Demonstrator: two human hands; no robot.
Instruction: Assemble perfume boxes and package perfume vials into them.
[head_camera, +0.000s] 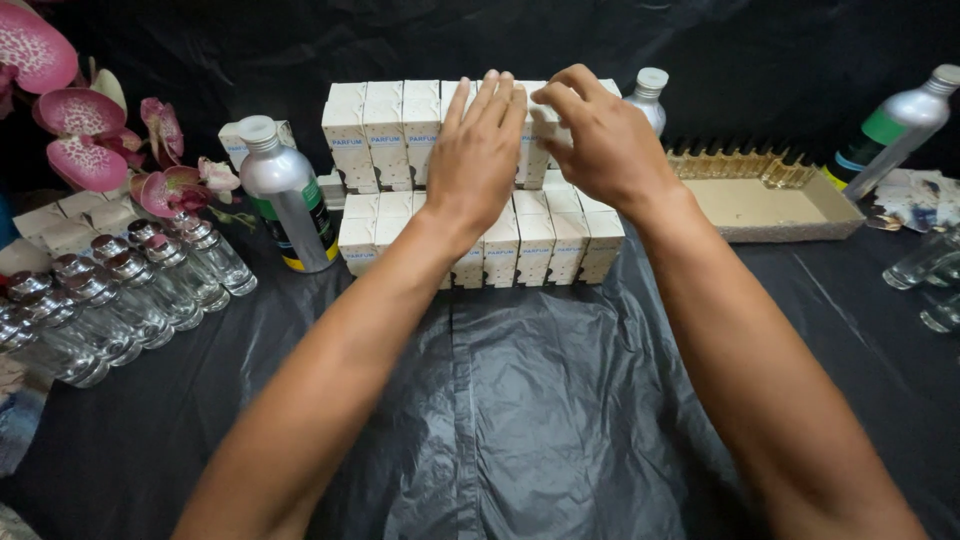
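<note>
The small white boxes (470, 190) are standing in two stepped rows in the middle of the black plastic sheet (540, 400), and everything else is sitting around that stack. The left hand (478, 150) is lying flat and open against the top row, fingers straight, pressing and not gripping anything. The right hand (600, 140) is curling over the right end of the top row, its fingertips pinching the corner of one box there. To do this well, I think the flat hand should be holding the row steady while the other is nudging gently, so no box is tipping. Just left of the stack a silver bottle (285, 200) is standing upright. Farther left, clear glass bottles (130, 290) are lying in rows beside pink flowers (90, 130). Right of the stack, a cardboard tray (770, 205) is holding small bottles of yellow liquid.
</note>
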